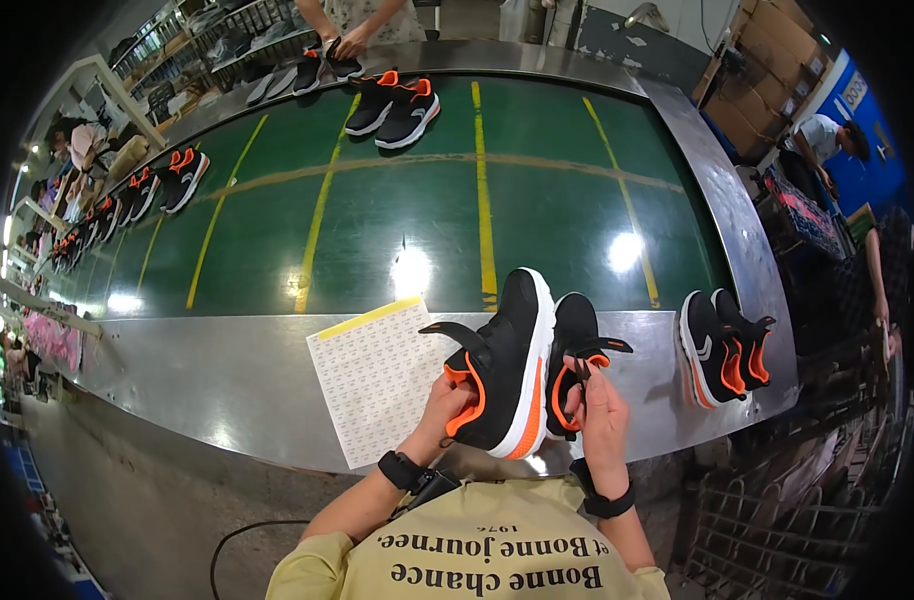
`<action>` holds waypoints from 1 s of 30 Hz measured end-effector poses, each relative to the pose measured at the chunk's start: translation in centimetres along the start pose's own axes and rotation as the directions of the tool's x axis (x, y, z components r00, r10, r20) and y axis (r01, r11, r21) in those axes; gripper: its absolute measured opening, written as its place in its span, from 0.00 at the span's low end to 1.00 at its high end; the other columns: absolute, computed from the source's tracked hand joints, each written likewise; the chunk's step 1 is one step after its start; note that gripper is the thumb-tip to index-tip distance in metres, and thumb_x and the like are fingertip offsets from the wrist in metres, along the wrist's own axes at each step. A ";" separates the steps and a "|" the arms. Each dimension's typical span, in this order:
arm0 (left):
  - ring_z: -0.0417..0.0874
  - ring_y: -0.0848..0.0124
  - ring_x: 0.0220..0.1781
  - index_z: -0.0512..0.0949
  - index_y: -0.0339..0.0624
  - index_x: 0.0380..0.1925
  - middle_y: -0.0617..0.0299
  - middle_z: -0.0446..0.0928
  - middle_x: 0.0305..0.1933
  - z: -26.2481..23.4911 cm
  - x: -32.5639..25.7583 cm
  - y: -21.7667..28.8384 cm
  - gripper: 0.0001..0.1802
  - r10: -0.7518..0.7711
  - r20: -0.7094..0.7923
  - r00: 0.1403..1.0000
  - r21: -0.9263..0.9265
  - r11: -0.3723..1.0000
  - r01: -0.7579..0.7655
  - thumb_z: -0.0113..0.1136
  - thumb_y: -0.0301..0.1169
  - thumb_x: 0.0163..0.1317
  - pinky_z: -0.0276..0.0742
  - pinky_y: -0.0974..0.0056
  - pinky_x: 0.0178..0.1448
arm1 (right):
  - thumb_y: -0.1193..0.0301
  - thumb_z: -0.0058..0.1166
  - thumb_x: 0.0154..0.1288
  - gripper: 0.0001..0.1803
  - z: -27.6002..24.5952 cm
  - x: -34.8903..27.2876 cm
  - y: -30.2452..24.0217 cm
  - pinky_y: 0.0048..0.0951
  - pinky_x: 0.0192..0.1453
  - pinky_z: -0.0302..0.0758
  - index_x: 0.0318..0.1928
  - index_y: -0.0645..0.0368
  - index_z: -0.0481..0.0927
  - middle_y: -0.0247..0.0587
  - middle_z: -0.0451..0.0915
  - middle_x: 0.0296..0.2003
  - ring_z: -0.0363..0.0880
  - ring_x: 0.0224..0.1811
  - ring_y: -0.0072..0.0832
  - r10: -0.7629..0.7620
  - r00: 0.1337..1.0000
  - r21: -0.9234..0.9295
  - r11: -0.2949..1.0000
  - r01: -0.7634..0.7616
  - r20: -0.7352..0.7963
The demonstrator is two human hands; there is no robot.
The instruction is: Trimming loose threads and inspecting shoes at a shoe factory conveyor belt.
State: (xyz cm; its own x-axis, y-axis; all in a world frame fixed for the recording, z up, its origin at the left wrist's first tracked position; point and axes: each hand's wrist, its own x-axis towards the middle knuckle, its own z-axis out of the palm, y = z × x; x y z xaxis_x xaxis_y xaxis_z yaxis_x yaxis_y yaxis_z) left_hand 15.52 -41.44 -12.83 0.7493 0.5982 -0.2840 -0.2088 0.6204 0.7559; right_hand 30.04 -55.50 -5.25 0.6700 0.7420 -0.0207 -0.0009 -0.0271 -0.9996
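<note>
My left hand [443, 408] has its fingers inside the orange-lined opening of a black sneaker [507, 345], gripping it by the collar. The sneaker is tilted, its white and orange sole facing right and its strap standing open to the left. Beside it is a second black sneaker [575, 322], also with its strap undone. At that sneaker's collar, my right hand [599, 408] is closed, thumb and fingers pinched round a small dark piece that I cannot make out. A white sheet of small printed labels [372, 380] with a yellow top strip lies left of my left hand.
A finished-looking pair of sneakers [719, 345] stands on the metal ledge [227, 385] at right. Beyond runs a green conveyor belt [537, 220] carrying another pair [405, 112] and a row of sneakers [177, 182] at left. Across it, another person's hands [349, 45] handle a shoe.
</note>
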 end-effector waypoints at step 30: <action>0.73 0.77 0.48 0.61 0.34 0.60 0.63 0.72 0.49 2.5 1.1 -1.3 0.28 0.140 0.025 0.990 0.262 0.955 -0.141 0.49 0.19 0.57 0.69 0.72 0.53 | 0.79 0.58 0.54 0.07 -3.1 0.3 1.7 0.16 0.33 0.65 0.36 0.63 0.80 0.32 0.74 0.31 0.69 0.29 0.15 -0.235 0.955 -0.028 0.972 0.234 -0.178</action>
State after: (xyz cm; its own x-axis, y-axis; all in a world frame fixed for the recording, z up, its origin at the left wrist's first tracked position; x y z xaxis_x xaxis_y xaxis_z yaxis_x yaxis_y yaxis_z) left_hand 18.24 -42.85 -12.68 0.7281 0.6663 -0.1609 -0.1404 0.3747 0.9165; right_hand 32.55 -57.43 -6.85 0.7727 0.5959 0.2187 0.1771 0.1284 -0.9758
